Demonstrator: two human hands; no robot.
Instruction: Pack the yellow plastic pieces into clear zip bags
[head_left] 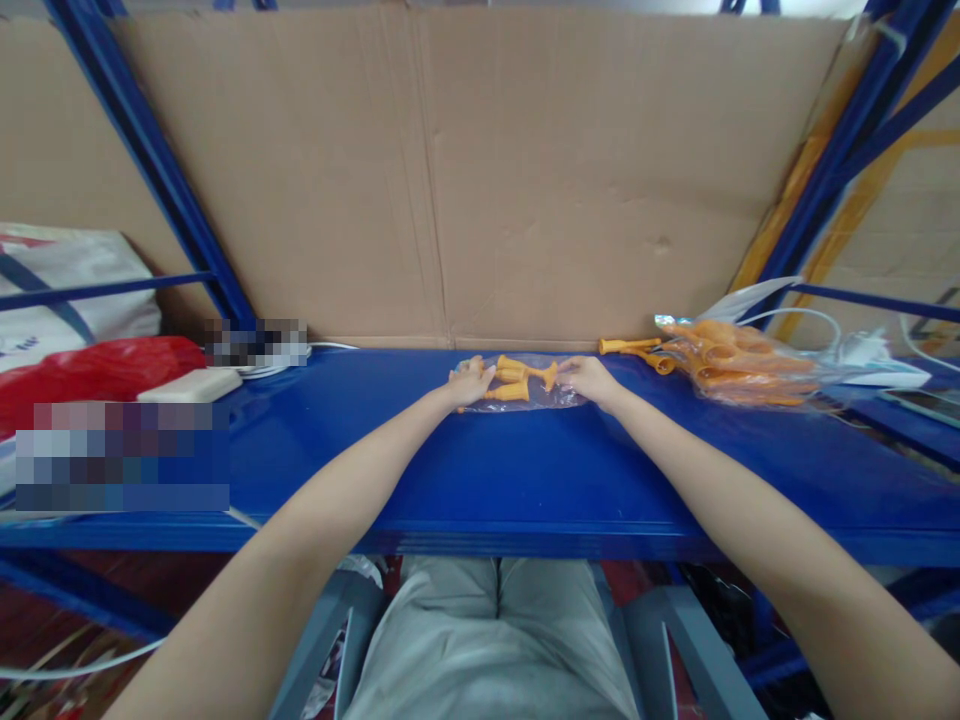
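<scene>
On the blue shelf a clear plastic bag [536,399] lies flat with several orange plastic pieces [512,390] in it, short tubes with flared ends. My left hand [471,382] has its fingers closed on the bag's left end. At the opposite end my right hand [589,379] grips the plastic, its fingertips close to an upright orange piece. The fingertips of both hands are partly hidden. To the right of my right hand are a few loose orange pieces [637,349] and a fuller clear bag [750,365] of similar pieces.
The blue metal shelf [525,470] has a raised front edge and blue posts. A cardboard panel [600,180] stands behind it. At left are a red bag [112,375], an off-white block [189,386] and coiled white cable [277,362]. White cables lie at right.
</scene>
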